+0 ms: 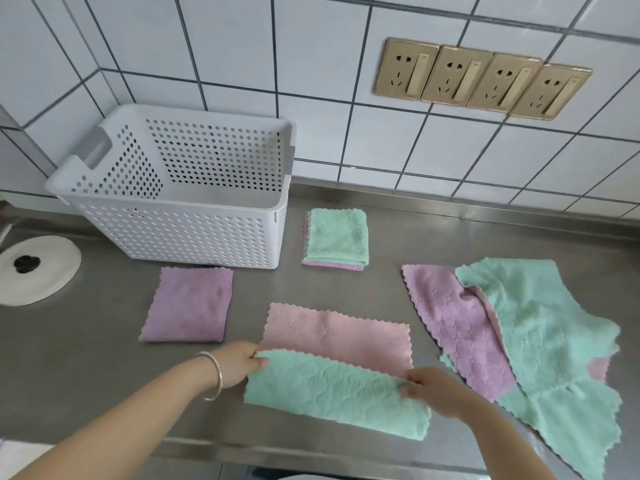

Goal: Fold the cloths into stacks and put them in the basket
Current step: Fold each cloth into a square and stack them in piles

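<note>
A two-sided cloth (332, 386), mint on one face and pink on the other, lies on the steel counter in front of me. Its near edge is lifted and turned over toward the wall. My left hand (239, 365) pinches the left corner of that edge and my right hand (429, 389) pinches the right corner. A folded purple cloth (190, 303) lies to the left. A small folded stack (336, 239), mint on top, sits beside the white perforated basket (180, 233), which has nothing inside. Several unfolded purple and mint cloths (519, 327) lie heaped at the right.
The steel counter (104, 375) runs to a front edge close to me. A round white lid (38, 271) with a black knob lies at the far left. A tiled wall with a row of gold sockets (481, 79) stands behind.
</note>
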Demonstrator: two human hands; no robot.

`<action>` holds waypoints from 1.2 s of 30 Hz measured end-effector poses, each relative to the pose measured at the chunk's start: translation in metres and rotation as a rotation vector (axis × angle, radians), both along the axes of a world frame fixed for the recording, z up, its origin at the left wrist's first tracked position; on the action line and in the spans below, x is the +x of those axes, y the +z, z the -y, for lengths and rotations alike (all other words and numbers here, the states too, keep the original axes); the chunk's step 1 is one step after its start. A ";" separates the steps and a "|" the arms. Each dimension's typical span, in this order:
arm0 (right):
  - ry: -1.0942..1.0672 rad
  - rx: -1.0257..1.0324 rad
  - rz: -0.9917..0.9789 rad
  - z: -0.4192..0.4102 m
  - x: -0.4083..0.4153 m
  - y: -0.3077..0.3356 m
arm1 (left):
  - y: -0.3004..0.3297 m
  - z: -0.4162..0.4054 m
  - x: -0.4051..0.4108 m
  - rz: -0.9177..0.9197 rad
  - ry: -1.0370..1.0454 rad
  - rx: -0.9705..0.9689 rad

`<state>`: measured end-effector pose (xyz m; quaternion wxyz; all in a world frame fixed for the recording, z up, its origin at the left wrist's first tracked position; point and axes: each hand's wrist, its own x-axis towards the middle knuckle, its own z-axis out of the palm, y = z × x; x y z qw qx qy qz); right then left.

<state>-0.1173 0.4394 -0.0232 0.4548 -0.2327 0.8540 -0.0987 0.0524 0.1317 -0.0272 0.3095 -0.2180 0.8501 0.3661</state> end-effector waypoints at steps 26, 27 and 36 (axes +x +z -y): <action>-0.443 -0.131 -0.322 0.043 -0.048 -0.039 | -0.044 0.000 -0.071 -0.044 0.428 -0.289; -0.438 -0.121 -0.330 0.043 -0.049 -0.041 | -0.044 0.000 -0.071 -0.049 0.438 -0.285; -0.526 -0.012 -0.431 0.050 -0.046 -0.046 | -0.042 -0.004 -0.075 -0.047 0.377 -0.433</action>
